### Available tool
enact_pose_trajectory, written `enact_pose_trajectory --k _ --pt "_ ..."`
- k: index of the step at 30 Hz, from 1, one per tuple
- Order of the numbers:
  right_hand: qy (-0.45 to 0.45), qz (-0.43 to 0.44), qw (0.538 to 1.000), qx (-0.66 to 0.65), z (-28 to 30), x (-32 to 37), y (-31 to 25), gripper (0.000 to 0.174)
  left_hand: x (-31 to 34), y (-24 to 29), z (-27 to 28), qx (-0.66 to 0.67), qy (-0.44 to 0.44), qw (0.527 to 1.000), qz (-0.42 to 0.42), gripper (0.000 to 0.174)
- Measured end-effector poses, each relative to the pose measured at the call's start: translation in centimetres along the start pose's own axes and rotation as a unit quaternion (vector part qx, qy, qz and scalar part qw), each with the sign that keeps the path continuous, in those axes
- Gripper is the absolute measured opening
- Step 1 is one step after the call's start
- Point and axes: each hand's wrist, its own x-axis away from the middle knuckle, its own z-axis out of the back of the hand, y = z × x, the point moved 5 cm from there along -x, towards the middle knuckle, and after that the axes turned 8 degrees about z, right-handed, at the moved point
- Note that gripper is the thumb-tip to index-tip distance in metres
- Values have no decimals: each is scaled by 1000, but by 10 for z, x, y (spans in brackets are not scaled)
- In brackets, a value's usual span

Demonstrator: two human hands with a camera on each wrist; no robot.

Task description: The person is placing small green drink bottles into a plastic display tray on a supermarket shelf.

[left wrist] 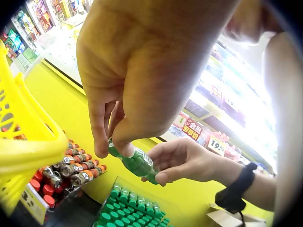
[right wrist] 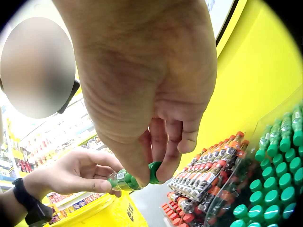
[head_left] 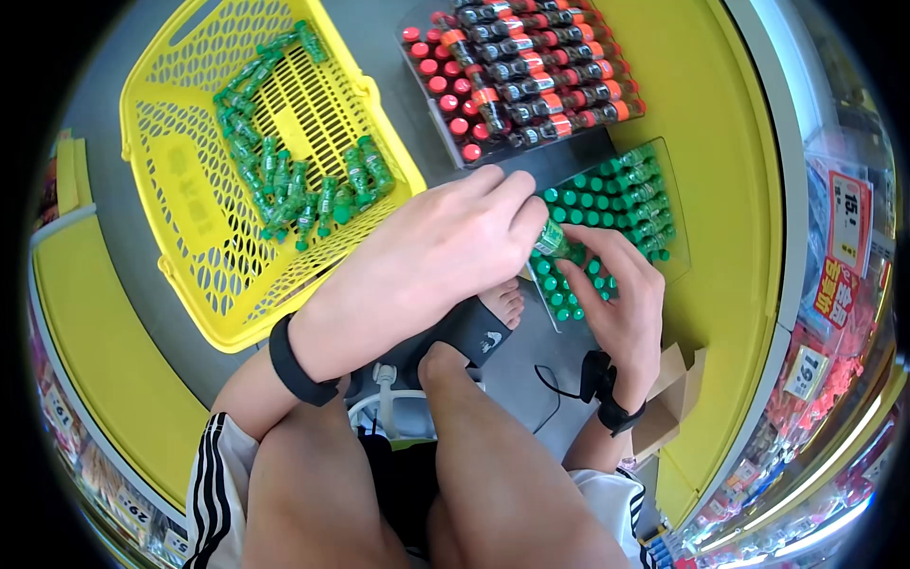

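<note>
A small green bottle is held between the two hands over the rows of green-capped bottles. My left hand pinches one end with thumb and fingers; in the left wrist view that hand is close up, with the bottle under it. My right hand has thumb and fingertips at the opposite end. The right wrist view has the right hand pinching the green cap end of the bottle, the left hand gripping the other end.
A yellow basket with many green bottles lies at the left. A clear bin of dark bottles with red caps stands at the top, beside a clear tray of green bottles. An open cardboard box sits near the right forearm.
</note>
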Motion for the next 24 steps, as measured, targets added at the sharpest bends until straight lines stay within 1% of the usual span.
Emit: enact_pose_trajectory --k 2,3,4,5,6,7,9,10,11,12,13,14,15,16,17,18,19,21,22,23,24 --pt "40 1 999 19 -1 9 3 40 -7 2 -6 18 -8 1000 -11 43" --pt "42 -2 999 20 -2 13 3 40 -9 3 -10 18 -10 1000 -14 43" --pt "52 -29 998 21 -4 19 5 40 -12 4 -13 16 4 999 -28 39" --pt "62 -49 997 3 -8 24 20 39 -19 7 -22 -1 10 1000 -29 35" --pt "71 -43 996 -16 -10 30 35 45 -27 13 -30 -5 8 999 -33 31" --pt "57 -63 996 29 17 46 38 45 -42 29 -46 40 24 998 -49 31" --pt "105 -79 991 8 7 47 47 52 -58 23 -59 55 -5 996 -70 31" --pt "92 -84 992 14 13 60 52 61 -65 33 -72 63 -20 995 -73 33" --pt "99 -84 991 12 9 61 57 61 -72 31 -80 57 -21 995 -78 33" --pt "112 -108 988 6 4 63 62 63 -79 30 -85 75 3 992 -105 33" --pt "108 -146 983 10 12 75 64 65 -84 41 -93 116 25 985 -127 34" --pt "111 -147 983 6 8 78 70 65 -89 41 -101 113 22 985 -128 34" --pt "109 -149 983 7 3 83 78 67 -96 39 -109 129 16 986 -103 34" --pt "100 -159 982 23 11 93 82 68 -105 47 -120 163 14 983 -82 34" --pt "104 -160 981 21 7 94 86 68 -111 46 -127 160 11 983 -84 34" --pt "114 -184 976 5 3 95 91 67 -117 43 -136 191 -12 979 -69 32" --pt "114 -216 970 2 9 105 94 67 -122 52 -147 239 -35 969 -54 31" --pt "127 -223 966 -11 -3 107 106 67 -128 49 -157 249 -34 966 -52 29" --pt "128 -237 963 -15 0 115 108 67 -130 58 -163 275 -33 960 -47 28" --pt "139 -234 962 -17 -7 113 115 67 -136 57 -167 267 -32 962 -55 28" --pt "152 -260 953 -35 -8 118 117 67 -135 63 -171 252 -34 965 -65 29"
